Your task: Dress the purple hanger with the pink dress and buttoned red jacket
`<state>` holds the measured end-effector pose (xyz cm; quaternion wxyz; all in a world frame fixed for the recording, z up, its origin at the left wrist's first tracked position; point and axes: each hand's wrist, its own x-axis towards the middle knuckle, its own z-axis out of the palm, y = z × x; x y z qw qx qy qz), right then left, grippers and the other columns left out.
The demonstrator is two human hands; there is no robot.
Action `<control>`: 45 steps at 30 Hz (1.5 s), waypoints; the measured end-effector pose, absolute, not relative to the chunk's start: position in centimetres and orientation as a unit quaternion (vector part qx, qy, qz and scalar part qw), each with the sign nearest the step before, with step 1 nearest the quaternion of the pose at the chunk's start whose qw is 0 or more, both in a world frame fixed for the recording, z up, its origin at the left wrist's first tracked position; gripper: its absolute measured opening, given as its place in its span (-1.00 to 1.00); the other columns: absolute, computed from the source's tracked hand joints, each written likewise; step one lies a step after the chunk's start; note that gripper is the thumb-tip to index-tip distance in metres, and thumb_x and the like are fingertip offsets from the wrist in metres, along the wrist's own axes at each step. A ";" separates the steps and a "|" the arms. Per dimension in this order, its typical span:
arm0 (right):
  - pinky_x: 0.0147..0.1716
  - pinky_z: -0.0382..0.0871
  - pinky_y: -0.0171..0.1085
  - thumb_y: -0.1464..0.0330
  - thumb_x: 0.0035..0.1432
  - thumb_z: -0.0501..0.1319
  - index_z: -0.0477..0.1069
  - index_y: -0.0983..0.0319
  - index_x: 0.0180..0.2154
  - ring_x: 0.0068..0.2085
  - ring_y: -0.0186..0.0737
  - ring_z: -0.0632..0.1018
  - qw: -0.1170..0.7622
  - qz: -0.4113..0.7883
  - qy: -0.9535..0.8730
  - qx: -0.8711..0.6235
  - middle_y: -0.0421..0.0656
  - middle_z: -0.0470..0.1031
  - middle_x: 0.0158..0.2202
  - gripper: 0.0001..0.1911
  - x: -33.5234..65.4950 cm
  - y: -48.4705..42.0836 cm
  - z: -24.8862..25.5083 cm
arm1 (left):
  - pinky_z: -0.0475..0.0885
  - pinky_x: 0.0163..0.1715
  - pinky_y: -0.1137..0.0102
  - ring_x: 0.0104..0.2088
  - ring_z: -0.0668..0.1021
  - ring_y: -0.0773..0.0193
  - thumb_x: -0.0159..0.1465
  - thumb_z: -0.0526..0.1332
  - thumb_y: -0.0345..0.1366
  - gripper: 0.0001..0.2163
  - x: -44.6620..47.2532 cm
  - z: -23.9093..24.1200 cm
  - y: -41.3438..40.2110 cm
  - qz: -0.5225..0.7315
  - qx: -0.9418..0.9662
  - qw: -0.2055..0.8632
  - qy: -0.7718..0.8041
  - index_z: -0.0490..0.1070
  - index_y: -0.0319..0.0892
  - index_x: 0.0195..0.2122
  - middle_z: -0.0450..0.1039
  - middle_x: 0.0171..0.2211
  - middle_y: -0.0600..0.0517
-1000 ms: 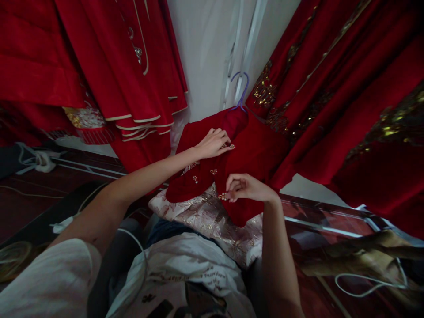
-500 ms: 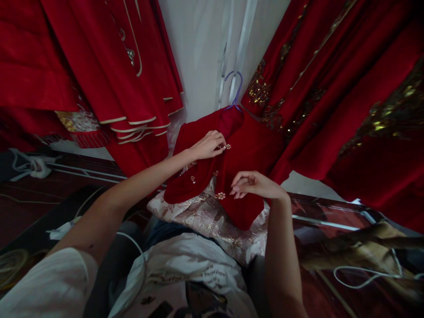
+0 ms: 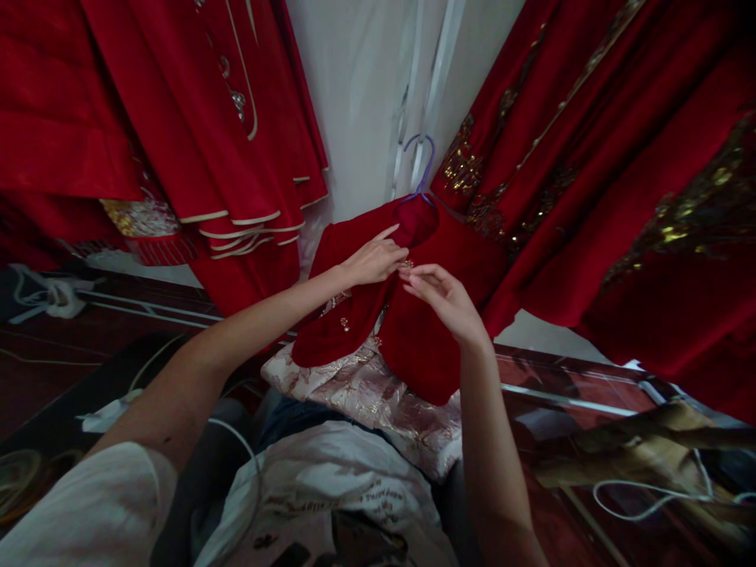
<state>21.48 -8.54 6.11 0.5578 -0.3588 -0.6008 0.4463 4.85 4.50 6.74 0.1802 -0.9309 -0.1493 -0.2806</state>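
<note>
Both grips pinch the gold clasp (image 3: 406,265) on the red jacket (image 3: 425,354): left hand (image 3: 372,260) beside it, right hand (image 3: 446,299) just below.

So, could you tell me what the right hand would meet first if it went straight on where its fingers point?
The right hand points toward the left hand. It would likely meet the beaded button on the red jacket first, though depth is unclear.

Left hand (image 3: 372,261), right hand (image 3: 447,303) pinching red jacket (image 3: 422,350), purple hanger (image 3: 421,161) above
</note>
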 end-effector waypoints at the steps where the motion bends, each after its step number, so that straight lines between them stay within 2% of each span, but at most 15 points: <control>1: 0.11 0.36 -0.15 0.12 0.06 0.30 0.39 0.17 -0.21 0.05 -0.21 0.51 0.589 0.417 -0.592 -0.360 -0.11 0.52 -0.03 -0.68 21.1 -7.7 6.6 | 0.09 0.27 0.02 -0.33 0.52 0.29 0.31 0.07 -0.37 -0.87 4.9 6.7 4.6 -0.282 -0.929 0.188 -0.152 0.41 -0.20 -0.27 0.45 -0.45 0.06; 7: 0.17 0.27 -0.14 -0.02 0.15 0.10 0.27 0.21 0.08 0.18 -0.17 0.39 0.658 0.267 -0.558 -0.430 0.01 0.36 0.14 -0.41 18.9 -1.6 8.9 | 0.17 0.16 0.07 -0.26 0.50 0.20 0.35 0.00 -0.30 -0.78 5.1 6.8 3.9 -0.258 -0.922 0.220 -0.189 0.41 -0.26 -0.25 0.48 -0.39 -0.05; 10: 0.23 0.14 -0.07 -0.05 0.14 0.07 0.09 0.37 0.23 0.28 -0.04 0.24 0.598 0.231 -0.560 -0.525 0.17 0.18 0.25 -0.19 17.4 -0.6 8.4 | 0.19 0.10 0.04 -0.14 0.47 0.07 0.31 0.00 -0.39 -0.75 4.8 6.5 3.1 -0.225 -0.910 0.239 -0.254 0.39 -0.32 -0.09 0.47 -0.28 -0.16; 13: 0.25 0.00 0.09 -0.06 0.07 0.14 -0.07 0.59 0.28 0.34 0.22 0.05 0.500 0.153 -0.563 -0.640 0.40 -0.02 0.30 0.03 16.8 -1.5 6.8 | 0.11 0.15 -0.02 0.05 0.38 -0.03 0.24 0.01 -0.51 -0.54 3.5 6.4 2.5 -0.245 -0.865 0.252 -0.358 0.19 -0.30 0.19 0.34 0.03 -0.27; 15: 0.21 -0.03 0.19 -0.06 0.07 0.14 -0.13 0.67 0.28 0.33 0.35 0.02 0.461 0.079 -0.554 -0.689 0.49 -0.06 0.28 0.08 17.5 -2.2 5.7 | 0.07 0.17 -0.06 0.15 0.29 -0.09 0.20 0.05 -0.54 -0.40 1.9 6.8 2.6 -0.262 -0.829 0.252 -0.425 0.04 -0.24 0.29 0.16 0.20 -0.29; 17: 0.18 -0.03 0.24 -0.06 0.12 0.08 -0.12 0.66 0.27 0.30 0.39 0.07 0.439 -0.008 -0.553 -0.708 0.51 -0.01 0.26 0.04 19.3 -2.8 4.9 | 0.11 0.15 -0.08 0.18 0.25 -0.16 0.14 0.13 -0.52 -0.31 -0.2 7.7 3.5 -0.268 -0.795 0.236 -0.491 -0.01 -0.23 0.31 0.09 0.25 -0.30; 19: 0.17 -0.01 0.24 -0.04 0.17 0.02 -0.03 0.60 0.26 0.26 0.35 0.15 0.419 -0.105 -0.565 -0.704 0.45 0.10 0.22 -0.07 21.9 -3.0 4.8 | 0.23 0.07 -0.04 0.14 0.31 -0.17 0.10 0.19 -0.49 -0.33 -2.4 9.0 4.9 -0.262 -0.766 0.198 -0.553 0.10 -0.25 0.27 0.20 0.18 -0.31; 21: 0.18 -0.03 0.21 -0.01 0.21 -0.03 0.10 0.53 0.23 0.23 0.31 0.21 0.399 -0.174 -0.569 -0.698 0.36 0.23 0.15 -0.18 25.1 -2.9 5.3 | 0.35 -0.04 0.05 0.02 0.43 -0.14 0.11 0.18 -0.42 -0.52 -4.4 10.3 6.6 -0.239 -0.757 0.144 -0.591 0.34 -0.23 0.11 0.40 0.00 -0.26; 24: 0.17 0.01 0.18 0.01 0.24 -0.06 0.22 0.40 0.20 0.27 0.26 0.13 0.377 -0.235 -0.582 -0.681 0.27 0.25 0.16 -0.29 29.8 -2.6 6.5 | 0.41 -0.12 0.16 -0.14 0.53 -0.05 0.09 0.19 -0.33 -0.68 -6.2 11.6 8.2 -0.258 -0.751 0.082 -0.602 0.50 -0.19 -0.11 0.52 -0.24 -0.14; 29: 0.15 0.03 0.16 0.00 0.25 -0.05 0.37 0.25 0.11 0.24 0.20 0.16 0.325 -0.245 -0.598 -0.690 0.15 0.30 0.10 -0.39 34.4 -2.7 7.3 | 0.44 -0.35 0.34 -0.41 0.54 0.16 0.06 0.13 -0.34 -0.80 -6.5 12.2 8.4 -0.309 -0.772 -0.163 -0.531 0.54 -0.23 -0.38 0.50 -0.49 0.01; 33: 0.15 0.06 0.12 -0.05 0.22 -0.03 0.48 0.19 -0.04 0.20 0.15 0.22 0.324 -0.226 -0.614 -0.684 0.09 0.38 -0.01 -0.43 35.2 -2.8 7.5 | 0.47 -0.38 0.30 -0.46 0.55 0.16 0.03 0.18 -0.30 -0.84 -6.2 11.4 8.0 -0.271 -0.770 -0.356 -0.455 0.52 -0.23 -0.44 0.54 -0.51 -0.03; 36: 0.17 -0.01 0.16 -0.11 0.16 0.02 0.51 0.18 -0.10 0.22 0.18 0.19 0.315 -0.214 -0.618 -0.687 0.08 0.36 0.01 -0.41 35.2 -2.1 7.8 | 0.49 -0.30 0.25 -0.43 0.58 0.13 0.11 0.20 -0.16 -0.79 -5.9 10.8 8.0 -0.269 -0.795 -0.377 -0.392 0.53 -0.19 -0.43 0.56 -0.49 -0.07; 41: 0.17 -0.01 0.11 -0.12 0.16 0.02 0.55 0.29 -0.28 0.21 0.18 0.22 0.303 -0.178 -0.616 -0.705 0.14 0.38 0.01 -0.37 35.9 -0.2 8.9 | 0.48 -0.25 0.28 -0.32 0.61 0.13 0.23 0.08 0.07 -0.58 -5.3 11.0 8.0 -0.270 -0.751 -0.374 -0.472 0.56 -0.17 -0.32 0.59 -0.35 -0.10; 43: 0.08 0.14 0.02 -0.10 0.22 -0.05 0.53 0.31 -0.41 0.08 0.11 0.37 0.309 -0.125 -0.609 -0.720 0.17 0.47 -0.13 -0.33 36.1 -0.2 9.9 | 0.47 -0.24 0.31 -0.28 0.60 0.16 0.27 0.00 0.11 -0.50 -5.3 11.4 8.0 -0.272 -0.741 -0.413 -0.454 0.56 -0.18 -0.29 0.59 -0.29 -0.12; 45: -0.12 0.29 -0.11 -0.10 0.22 -0.08 0.48 0.29 -0.53 -0.18 -0.01 0.51 0.359 -0.058 -0.598 -0.714 0.11 0.51 -0.39 -0.31 36.1 -1.0 10.9 | 0.46 -0.24 0.36 -0.26 0.59 0.19 0.27 0.00 0.12 -0.48 -5.5 11.7 7.9 -0.295 -0.745 -0.420 -0.426 0.56 -0.21 -0.28 0.59 -0.27 -0.11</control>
